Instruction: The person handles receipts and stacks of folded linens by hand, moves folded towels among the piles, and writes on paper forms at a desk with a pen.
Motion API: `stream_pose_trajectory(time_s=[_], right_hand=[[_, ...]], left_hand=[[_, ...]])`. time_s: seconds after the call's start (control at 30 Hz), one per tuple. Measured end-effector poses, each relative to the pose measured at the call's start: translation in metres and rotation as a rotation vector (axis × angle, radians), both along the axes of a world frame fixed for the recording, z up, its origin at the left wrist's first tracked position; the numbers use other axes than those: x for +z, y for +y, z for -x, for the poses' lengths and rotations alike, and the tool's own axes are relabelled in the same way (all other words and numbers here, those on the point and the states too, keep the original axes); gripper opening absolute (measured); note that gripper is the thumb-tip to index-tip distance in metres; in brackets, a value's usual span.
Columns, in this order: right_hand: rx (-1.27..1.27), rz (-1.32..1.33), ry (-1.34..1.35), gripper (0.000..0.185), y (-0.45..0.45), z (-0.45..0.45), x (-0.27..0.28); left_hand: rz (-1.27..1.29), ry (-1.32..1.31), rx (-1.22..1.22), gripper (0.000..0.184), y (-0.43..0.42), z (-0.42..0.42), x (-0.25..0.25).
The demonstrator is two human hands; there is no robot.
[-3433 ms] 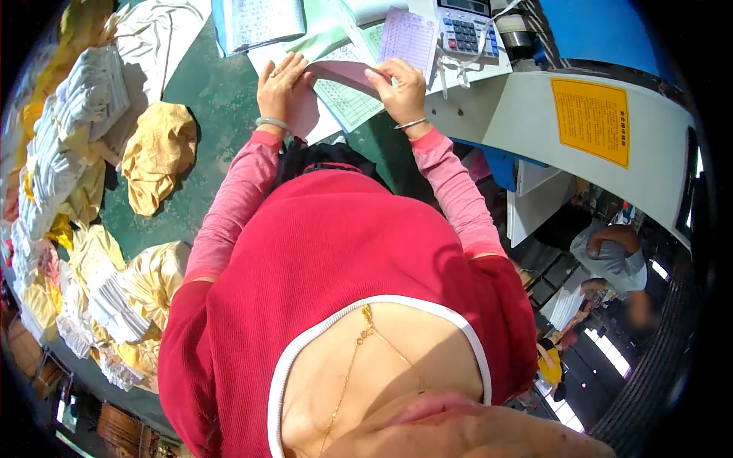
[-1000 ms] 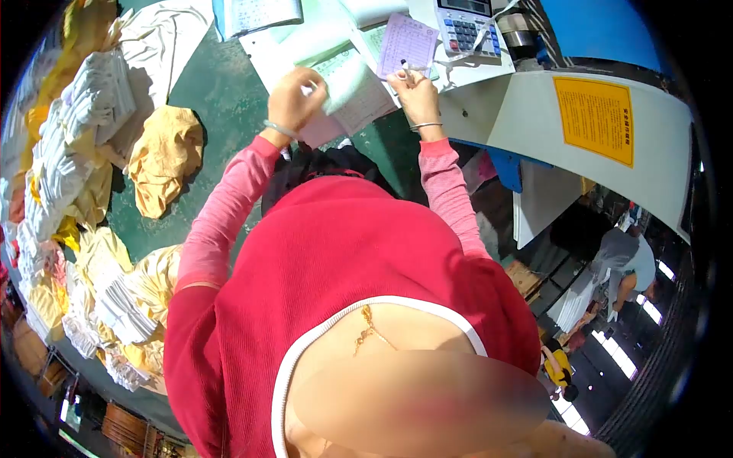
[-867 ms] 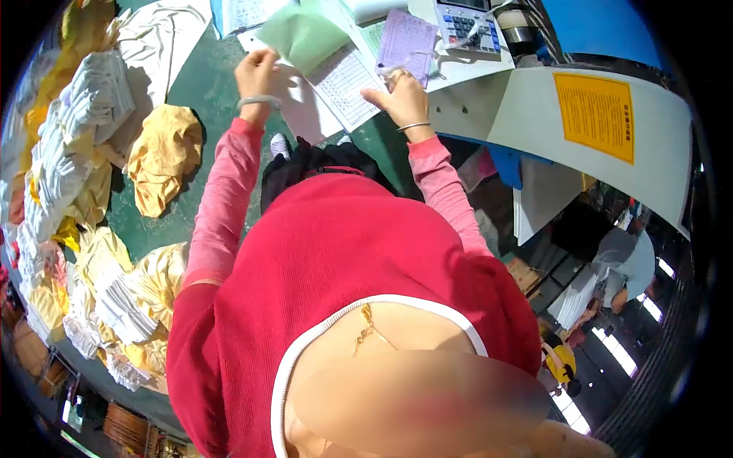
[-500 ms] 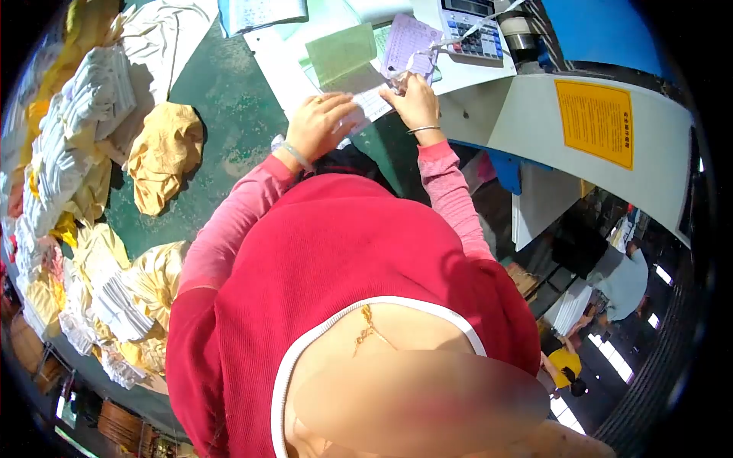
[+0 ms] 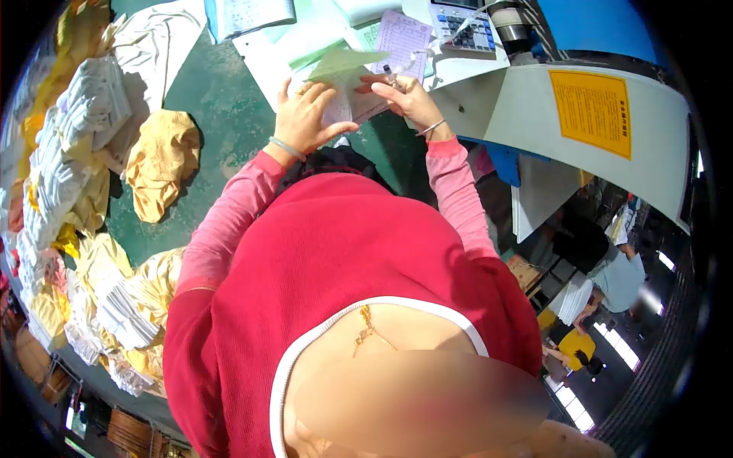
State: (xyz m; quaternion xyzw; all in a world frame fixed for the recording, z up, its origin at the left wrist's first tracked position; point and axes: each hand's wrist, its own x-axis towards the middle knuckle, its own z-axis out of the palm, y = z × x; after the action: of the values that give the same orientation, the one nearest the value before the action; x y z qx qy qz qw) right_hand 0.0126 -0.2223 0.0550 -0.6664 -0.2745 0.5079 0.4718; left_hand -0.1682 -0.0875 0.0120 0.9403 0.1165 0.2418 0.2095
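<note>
My left hand (image 5: 304, 118) lies with spread fingers at the near edge of an open paper pad (image 5: 343, 91); nothing shows in its grasp. A pale green sheet (image 5: 347, 61) of the pad stands partly raised just beyond the fingertips. To the right, my right hand (image 5: 408, 101) has thumb and fingers curled around a slim pen (image 5: 389, 73) with a dark end, its lower part hidden. Behind that hand lies a purple printed form (image 5: 401, 42), crossed by a white strip (image 5: 420, 55).
A calculator (image 5: 463, 29) sits at the back right of the white desk (image 5: 259, 65), an open notebook (image 5: 252, 15) at the back left. Piled cloth (image 5: 92, 99) and a yellow cloth (image 5: 162, 160) lie leftward. A yellow notice (image 5: 592, 113) is on the right panel. Other people (image 5: 615, 278) are far right.
My left hand has spread its fingers and turned, thumb now pointing right. The green sheet has tilted and dropped lower. My right hand has shifted slightly left, and the pen shows between its fingers.
</note>
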Motion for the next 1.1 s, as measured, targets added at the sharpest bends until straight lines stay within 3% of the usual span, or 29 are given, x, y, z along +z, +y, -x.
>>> stream_pose_trajectory(time_s=[0.1,0.13,0.23,0.27,0.37,0.4,0.5,0.63,0.77,0.8,0.83,0.93,0.97,1.03,1.07,1.1], right_hand=[[0.046,-0.162,-0.101,0.031,0.001,-0.004,-0.018],[0.021,-0.157,-0.226,0.028,-0.004,-0.014,-0.055],[-0.105,-0.116,-0.436,0.026,0.0,-0.011,-0.048],[-0.094,0.103,-0.632,0.03,-0.002,-0.013,-0.038],[-0.136,0.156,-0.84,0.03,-0.005,-0.011,-0.048],[-0.136,0.146,-0.896,0.029,-0.002,-0.001,-0.031],[-0.096,0.261,-1.178,0.028,-0.001,0.007,-0.042],[-0.081,0.352,-1.005,0.03,-0.004,0.007,-0.035],[-0.19,0.221,-0.993,0.032,-0.019,-0.008,-0.046],[-0.19,0.322,-0.954,0.032,-0.018,-0.005,-0.015],[-0.342,0.176,-0.873,0.032,-0.026,-0.009,-0.008],[-0.525,0.109,-0.884,0.021,-0.058,-0.035,0.017],[-0.662,-0.15,-0.79,0.015,-0.067,-0.043,0.012],[-0.746,-0.153,-0.411,0.011,-0.079,-0.046,0.027],[-0.72,-0.206,-0.31,0.007,-0.075,-0.039,0.031],[-0.689,-0.259,-0.204,0.005,-0.068,-0.032,0.033]], left_hand=[[0.042,0.014,0.002,0.063,-0.003,-0.001,0.011],[0.046,0.018,0.016,0.046,-0.004,-0.002,0.011],[0.27,0.171,0.056,0.025,0.001,-0.002,0.0],[0.249,0.133,0.096,0.012,0.003,-0.002,-0.002],[0.494,0.127,0.113,0.016,0.014,-0.004,-0.013],[0.484,0.046,0.081,0.019,0.015,-0.005,-0.012],[0.537,0.175,0.096,0.02,0.021,-0.006,-0.003],[0.572,0.157,0.1,0.031,0.031,-0.01,0.0],[0.533,0.116,0.136,0.041,0.036,-0.016,0.003],[0.541,0.085,0.139,0.039,0.037,-0.017,0.005],[0.549,0.054,0.143,0.038,0.038,-0.018,0.007],[0.647,-0.019,0.151,0.033,0.037,-0.018,0.008],[0.691,-0.04,0.152,0.031,0.036,-0.017,0.008],[0.79,-0.007,0.131,0.029,0.036,-0.016,0.009],[0.868,-0.157,0.136,0.026,0.033,-0.019,0.0],[0.844,-0.1,0.138,0.024,0.034,-0.018,0.007]])
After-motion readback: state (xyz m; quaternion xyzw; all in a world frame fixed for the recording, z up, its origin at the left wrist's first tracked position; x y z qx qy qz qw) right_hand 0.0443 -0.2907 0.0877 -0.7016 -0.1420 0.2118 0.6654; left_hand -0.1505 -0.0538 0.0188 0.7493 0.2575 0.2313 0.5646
